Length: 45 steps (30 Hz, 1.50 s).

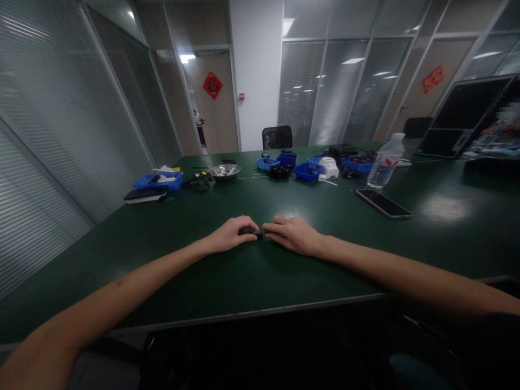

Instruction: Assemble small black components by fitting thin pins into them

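A small green-and-black part (259, 234), perhaps a circuit board piece, is between my two hands just above or on the green table (227, 281). The thumb and fingers of my left hand (235, 233) pinch its left end. From the other side, my right hand (293, 234) has its thumb and fingertips closed at the right end of the part. The fingertips cover much of it, and its exact kind is too small to make out.
A phone (384, 203) and a water bottle (385, 162) stand to the right. Farther back are several blue bins (307, 171), a metal bowl (225, 171) and black cables (199, 181). At left, a blue tray (174, 182) sits by a dark notebook (145, 194).
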### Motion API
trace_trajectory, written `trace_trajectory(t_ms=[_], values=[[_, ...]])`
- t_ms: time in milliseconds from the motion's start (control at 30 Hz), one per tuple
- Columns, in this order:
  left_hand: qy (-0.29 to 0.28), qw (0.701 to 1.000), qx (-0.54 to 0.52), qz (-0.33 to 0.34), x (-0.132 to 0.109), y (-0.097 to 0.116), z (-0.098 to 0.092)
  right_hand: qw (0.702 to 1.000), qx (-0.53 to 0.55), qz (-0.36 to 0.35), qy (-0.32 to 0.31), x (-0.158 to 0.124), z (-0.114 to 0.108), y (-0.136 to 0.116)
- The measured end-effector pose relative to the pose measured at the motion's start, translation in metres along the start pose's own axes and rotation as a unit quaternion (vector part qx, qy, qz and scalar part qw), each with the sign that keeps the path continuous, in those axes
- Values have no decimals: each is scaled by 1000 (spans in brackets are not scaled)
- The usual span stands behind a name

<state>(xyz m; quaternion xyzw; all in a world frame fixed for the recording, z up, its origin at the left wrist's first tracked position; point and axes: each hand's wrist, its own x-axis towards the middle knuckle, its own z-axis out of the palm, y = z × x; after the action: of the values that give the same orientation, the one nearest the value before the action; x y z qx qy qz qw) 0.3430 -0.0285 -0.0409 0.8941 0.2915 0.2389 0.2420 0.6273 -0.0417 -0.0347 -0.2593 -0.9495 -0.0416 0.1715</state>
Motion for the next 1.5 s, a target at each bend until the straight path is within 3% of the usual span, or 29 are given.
trace_trajectory(t_ms=[333, 467, 1167, 1500], values=[[2, 999, -29, -31, -2, 3, 0, 995, 62, 67, 43, 1, 0, 4], [39, 998, -1, -39, -2, 1, 0, 993, 73, 75, 47, 0, -2, 3], [32, 999, 32, -21, -1, -2, -2, 998, 60, 25, 11, 1, -3, 2], [-1, 1000, 25, 10, -1, 6, -2, 999, 39, 11, 4, 1, -3, 0]])
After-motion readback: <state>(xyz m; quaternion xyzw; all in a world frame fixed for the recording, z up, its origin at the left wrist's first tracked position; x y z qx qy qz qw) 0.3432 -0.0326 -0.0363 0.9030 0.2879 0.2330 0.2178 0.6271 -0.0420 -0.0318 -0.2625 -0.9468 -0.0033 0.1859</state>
